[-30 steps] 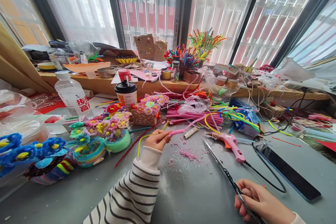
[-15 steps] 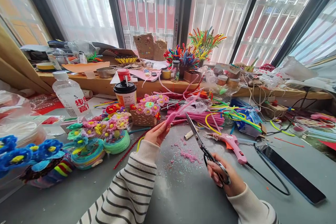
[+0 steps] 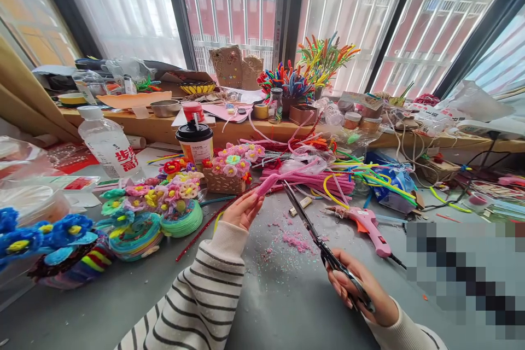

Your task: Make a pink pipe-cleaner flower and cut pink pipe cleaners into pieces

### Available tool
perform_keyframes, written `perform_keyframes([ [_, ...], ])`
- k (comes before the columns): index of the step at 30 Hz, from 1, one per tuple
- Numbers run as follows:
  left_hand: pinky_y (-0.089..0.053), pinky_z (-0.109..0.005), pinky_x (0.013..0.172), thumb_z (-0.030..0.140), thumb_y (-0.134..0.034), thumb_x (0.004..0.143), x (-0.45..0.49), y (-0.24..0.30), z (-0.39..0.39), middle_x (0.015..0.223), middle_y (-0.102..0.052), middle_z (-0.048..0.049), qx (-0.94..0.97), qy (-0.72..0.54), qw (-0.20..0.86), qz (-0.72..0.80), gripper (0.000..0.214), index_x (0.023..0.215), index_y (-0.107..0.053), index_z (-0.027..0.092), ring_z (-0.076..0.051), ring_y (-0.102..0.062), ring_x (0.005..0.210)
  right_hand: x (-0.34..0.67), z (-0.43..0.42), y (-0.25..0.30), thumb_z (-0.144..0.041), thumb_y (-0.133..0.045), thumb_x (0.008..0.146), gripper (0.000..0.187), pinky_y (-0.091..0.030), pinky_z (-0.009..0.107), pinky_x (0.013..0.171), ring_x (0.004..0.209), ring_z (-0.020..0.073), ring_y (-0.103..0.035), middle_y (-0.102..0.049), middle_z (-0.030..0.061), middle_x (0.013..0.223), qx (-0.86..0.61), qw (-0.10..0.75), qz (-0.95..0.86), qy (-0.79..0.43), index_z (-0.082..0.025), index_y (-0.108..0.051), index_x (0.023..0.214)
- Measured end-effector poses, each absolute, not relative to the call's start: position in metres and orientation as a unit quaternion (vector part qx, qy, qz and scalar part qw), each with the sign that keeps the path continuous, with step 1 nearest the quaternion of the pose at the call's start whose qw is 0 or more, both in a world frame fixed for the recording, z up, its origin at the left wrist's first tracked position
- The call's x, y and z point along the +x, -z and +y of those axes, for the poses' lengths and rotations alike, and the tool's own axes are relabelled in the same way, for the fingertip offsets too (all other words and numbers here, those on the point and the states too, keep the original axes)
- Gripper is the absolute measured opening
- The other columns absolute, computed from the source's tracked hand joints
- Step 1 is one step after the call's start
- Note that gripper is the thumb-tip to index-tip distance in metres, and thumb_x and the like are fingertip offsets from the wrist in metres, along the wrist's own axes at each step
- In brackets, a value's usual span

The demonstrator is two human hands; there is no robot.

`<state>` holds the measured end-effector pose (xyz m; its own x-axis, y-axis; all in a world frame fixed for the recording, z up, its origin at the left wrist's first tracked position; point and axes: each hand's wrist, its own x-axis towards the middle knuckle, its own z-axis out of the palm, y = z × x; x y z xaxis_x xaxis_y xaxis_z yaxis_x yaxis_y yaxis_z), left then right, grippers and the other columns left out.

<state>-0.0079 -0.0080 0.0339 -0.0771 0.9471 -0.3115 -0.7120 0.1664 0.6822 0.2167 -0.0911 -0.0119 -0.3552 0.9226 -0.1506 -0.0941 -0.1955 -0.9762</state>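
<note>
Between the fingertips of my left hand (image 3: pixel 241 210) is a fuzzy pink pipe cleaner (image 3: pixel 268 181), held near one end; its far part slants up to the right over the pile. My right hand (image 3: pixel 359 284) grips a pair of scissors (image 3: pixel 314 232) by the handles. The blades point up and left, looking nearly closed, with their tips close to the pink pipe cleaner; I cannot tell whether they touch it. Below them, pink fuzz clippings (image 3: pixel 297 240) and glitter lie scattered on the grey table (image 3: pixel 270 317).
Pink pipe cleaners (image 3: pixel 311 183) are heaped behind my hands. A pink glue gun (image 3: pixel 367 227) lies right, pipe-cleaner flowers (image 3: pixel 180 191) left. A lidded cup (image 3: pixel 194 145) and water bottle (image 3: pixel 109 142) stand behind. Lower right is pixelated. Cluttered sill (image 3: pixel 229 128) at the back.
The scissors and my right hand have shifted slightly right and down, and the blades look closer together. The pink pipe cleaner now bends lower. My left hand still holds it.
</note>
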Motion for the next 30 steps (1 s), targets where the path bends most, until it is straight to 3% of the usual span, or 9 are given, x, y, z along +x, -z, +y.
perform_keyframes([
  [7,-0.049,-0.011,0.044,-0.002,-0.047,0.067,-0.006,-0.036,-0.01,0.053,-0.062,-0.0044,0.148,-0.638,0.634,0.412,0.013,0.063,-0.054,0.008,-0.01,-0.059,0.049,0.217,-0.094,0.003,-0.05,-0.055,0.058,0.039,-0.027,0.014,0.035,0.041,0.0033,-0.028,-0.034,-0.0052,0.056,-0.382,0.308,-0.578,-0.652,-0.017,-0.036,0.071],
  [19,-0.049,-0.012,0.045,-0.003,-0.051,0.062,-0.005,-0.031,-0.012,0.05,-0.062,-0.0027,0.173,-0.649,0.625,0.397,0.013,0.057,-0.056,0.008,-0.009,-0.059,0.047,0.211,-0.101,-0.001,-0.063,-0.05,0.05,0.054,-0.026,0.016,0.039,0.046,0.0057,-0.028,-0.036,-0.0031,0.058,-0.342,0.29,-0.623,-0.641,-0.018,-0.033,0.073],
  [24,-0.05,-0.012,0.05,0.002,-0.061,0.053,-0.003,-0.033,-0.017,0.055,-0.064,-0.001,0.217,-0.62,0.641,0.398,0.009,0.059,-0.059,0.009,-0.009,-0.059,0.051,0.21,-0.101,-0.001,-0.063,-0.05,0.051,0.054,-0.025,0.015,0.037,0.043,0.004,-0.026,-0.036,-0.0036,0.057,-0.339,0.287,-0.613,-0.653,-0.017,-0.033,0.073],
  [30,-0.048,-0.015,0.053,0.015,-0.072,0.037,0.001,-0.03,-0.019,0.054,-0.064,-0.0016,0.268,-0.581,0.648,0.413,0.026,0.059,-0.059,0.009,-0.01,-0.059,0.052,0.206,-0.101,-0.003,-0.061,-0.051,0.053,0.052,-0.025,0.015,0.036,0.042,0.0033,-0.026,-0.036,-0.0039,0.057,-0.341,0.292,-0.608,-0.655,-0.017,-0.033,0.073],
])
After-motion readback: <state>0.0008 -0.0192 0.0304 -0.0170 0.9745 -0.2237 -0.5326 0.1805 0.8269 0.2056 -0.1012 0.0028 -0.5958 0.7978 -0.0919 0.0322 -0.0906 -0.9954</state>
